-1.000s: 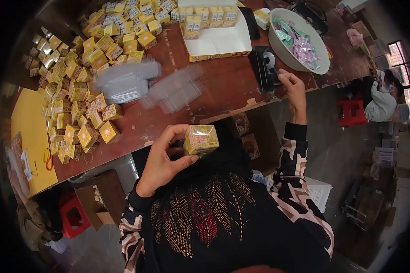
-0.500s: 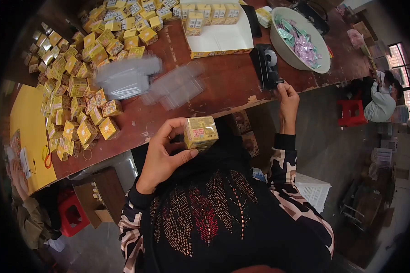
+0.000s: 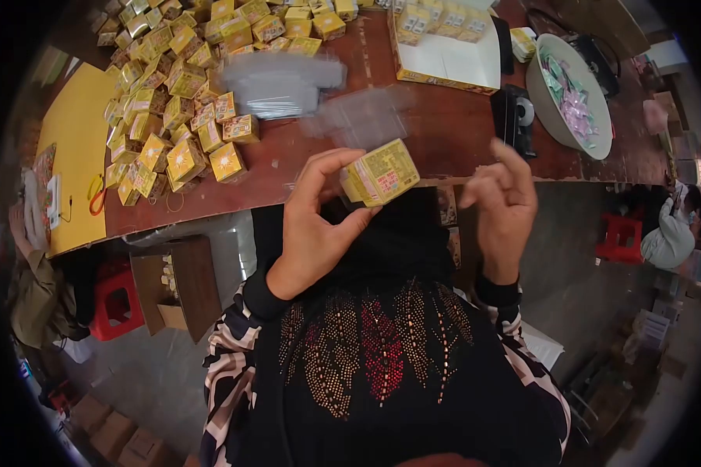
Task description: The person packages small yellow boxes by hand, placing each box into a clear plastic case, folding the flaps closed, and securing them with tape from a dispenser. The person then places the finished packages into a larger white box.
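My left hand (image 3: pixel 323 222) grips a small yellow printed box (image 3: pixel 382 173) by its left side, thumb below and fingers behind. The box is tilted, with red print on the face toward me. To the right of it, my right hand (image 3: pixel 502 202) is raised in front of the table edge, blurred by motion. Its index finger is stretched up and the others are loosely bent; whether a bit of tape clings to them I cannot make out. Beyond this hand a black tape dispenser (image 3: pixel 514 121) stands on the table.
Many yellow boxes (image 3: pixel 183 82) are heaped at the left of the red-brown table (image 3: pixel 444 144). Clear plastic sleeves (image 3: pixel 276 86) lie beside them. A white carton (image 3: pixel 452 62) holds boxes; a basin (image 3: pixel 600 144) holds small packets. Other people sit at far left and right.
My right hand has left the tape dispenser and come back toward the box. My left hand has tilted the box. The view has shifted, so the table appears farther right and higher.
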The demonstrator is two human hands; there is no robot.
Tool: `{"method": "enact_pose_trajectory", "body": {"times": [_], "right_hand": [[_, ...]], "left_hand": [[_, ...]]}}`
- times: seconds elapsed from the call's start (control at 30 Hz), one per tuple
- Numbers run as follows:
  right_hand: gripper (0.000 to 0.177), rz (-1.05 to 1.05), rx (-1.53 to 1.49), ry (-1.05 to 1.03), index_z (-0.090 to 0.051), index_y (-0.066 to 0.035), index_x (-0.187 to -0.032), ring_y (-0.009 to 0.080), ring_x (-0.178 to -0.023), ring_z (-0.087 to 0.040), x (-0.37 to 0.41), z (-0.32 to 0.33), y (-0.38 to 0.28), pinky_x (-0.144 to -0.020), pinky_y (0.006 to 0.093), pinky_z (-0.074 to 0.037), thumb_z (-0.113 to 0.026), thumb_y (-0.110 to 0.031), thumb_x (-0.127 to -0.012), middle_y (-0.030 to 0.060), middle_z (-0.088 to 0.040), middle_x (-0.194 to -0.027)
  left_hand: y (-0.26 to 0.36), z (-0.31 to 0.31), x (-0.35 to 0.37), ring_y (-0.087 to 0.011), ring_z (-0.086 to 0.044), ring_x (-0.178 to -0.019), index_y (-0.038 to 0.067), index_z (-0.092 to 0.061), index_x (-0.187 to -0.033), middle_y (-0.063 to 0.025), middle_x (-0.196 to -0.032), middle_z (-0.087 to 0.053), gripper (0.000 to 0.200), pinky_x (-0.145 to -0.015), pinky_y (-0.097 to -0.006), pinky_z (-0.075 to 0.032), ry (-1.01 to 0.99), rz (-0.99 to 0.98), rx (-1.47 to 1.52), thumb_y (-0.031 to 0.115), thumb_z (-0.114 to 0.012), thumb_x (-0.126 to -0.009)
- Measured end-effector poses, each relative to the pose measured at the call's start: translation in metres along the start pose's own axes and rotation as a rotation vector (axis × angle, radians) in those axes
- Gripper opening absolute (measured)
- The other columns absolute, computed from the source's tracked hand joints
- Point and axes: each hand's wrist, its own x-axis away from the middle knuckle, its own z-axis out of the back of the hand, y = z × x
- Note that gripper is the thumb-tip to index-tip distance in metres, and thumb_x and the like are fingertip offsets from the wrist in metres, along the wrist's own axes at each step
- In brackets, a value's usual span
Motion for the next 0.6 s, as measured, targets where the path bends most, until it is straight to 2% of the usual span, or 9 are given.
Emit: {"method": "enact_pose_trajectory", "body": {"times": [0.07,0.1,0.13,0.2,0.33,0.4,0.53,0.6], "right_hand": [[0.062,-0.181,-0.188,-0.153,-0.034,-0.001,-0.149,0.0136,-0.071,-0.063,0.007,-0.033,-0.006,-0.068,0.0244,-0.052,-0.061,0.001,-0.094,0.0093,-0.065,-0.084],[0.068,-0.236,-0.233,-0.204,-0.028,-0.002,-0.152,0.0132,-0.070,-0.063,0.009,-0.041,-0.002,-0.067,0.0250,-0.053,-0.063,-0.001,-0.094,0.0102,-0.066,-0.084],[0.068,-0.238,-0.237,-0.209,-0.028,-0.002,-0.152,0.0132,-0.070,-0.063,0.010,-0.046,0.002,-0.067,0.0250,-0.053,-0.063,-0.001,-0.094,0.0102,-0.066,-0.084],[0.065,-0.342,-0.349,-0.209,-0.031,-0.002,-0.150,0.0130,-0.071,-0.063,0.010,-0.055,0.008,-0.067,0.0251,-0.053,-0.064,-0.003,-0.094,0.0100,-0.066,-0.085],[0.063,-0.356,-0.384,-0.218,-0.033,-0.002,-0.149,0.0130,-0.072,-0.064,0.009,-0.060,0.012,-0.067,0.0246,-0.054,-0.065,-0.004,-0.094,0.0098,-0.066,-0.085],[0.061,-0.450,-0.340,-0.227,-0.036,-0.001,-0.146,0.0133,-0.074,-0.065,0.008,-0.060,0.011,-0.068,0.0249,-0.055,-0.067,-0.007,-0.094,0.0097,-0.066,-0.085],[0.062,-0.445,-0.176,-0.257,-0.039,-0.002,-0.143,0.0135,-0.078,-0.067,0.004,-0.057,0.018,-0.069,0.0254,-0.055,-0.072,-0.010,-0.091,0.0094,-0.066,-0.092],[0.056,-0.051,0.197,-0.152,-0.049,-0.003,-0.134,0.0176,-0.086,-0.067,0.002,-0.056,0.026,-0.072,0.0284,-0.056,-0.076,-0.010,-0.086,0.0117,-0.065,-0.104]], "left_hand": [[-0.001,0.001,0.002,-0.0210,-0.053,-0.125,0.001,-0.050,-0.130,-0.0103,-0.132,-0.052,0.060,-0.101,-0.0352,-0.049,0.019,-0.024,-0.052,-0.008,-0.076,-0.077],[-0.001,0.003,0.003,-0.0219,-0.053,-0.125,0.001,-0.051,-0.130,-0.0114,-0.133,-0.052,0.060,-0.101,-0.0350,-0.049,0.036,-0.044,-0.104,-0.007,-0.076,-0.076],[0.000,0.004,0.003,-0.0219,-0.053,-0.125,0.001,-0.051,-0.130,-0.0114,-0.133,-0.052,0.060,-0.101,-0.0350,-0.049,0.040,-0.042,-0.109,-0.007,-0.076,-0.076],[0.001,0.003,0.002,-0.0252,-0.062,-0.113,0.004,-0.059,-0.122,-0.0118,-0.124,-0.061,0.057,-0.090,-0.0322,-0.051,0.147,-0.172,-0.194,-0.009,-0.077,-0.069],[-0.004,0.006,0.002,-0.0267,-0.062,-0.112,0.004,-0.059,-0.122,-0.0124,-0.124,-0.061,0.058,-0.090,-0.0335,-0.052,0.151,-0.252,-0.258,-0.008,-0.077,-0.068],[-0.005,0.007,0.001,-0.0271,-0.062,-0.111,0.004,-0.060,-0.121,-0.0131,-0.124,-0.061,0.057,-0.090,-0.0344,-0.052,0.149,-0.308,-0.320,-0.008,-0.078,-0.068],[-0.003,0.005,0.007,-0.0249,-0.062,-0.114,0.003,-0.059,-0.122,-0.0134,-0.122,-0.062,0.057,-0.089,-0.0336,-0.054,0.144,-0.166,-0.152,-0.006,-0.079,-0.070],[0.003,0.005,0.006,-0.0190,-0.063,-0.110,0.002,-0.058,-0.123,-0.0117,-0.116,-0.065,0.055,-0.084,-0.0301,-0.056,0.093,0.039,-0.049,-0.003,-0.080,-0.073]]}}
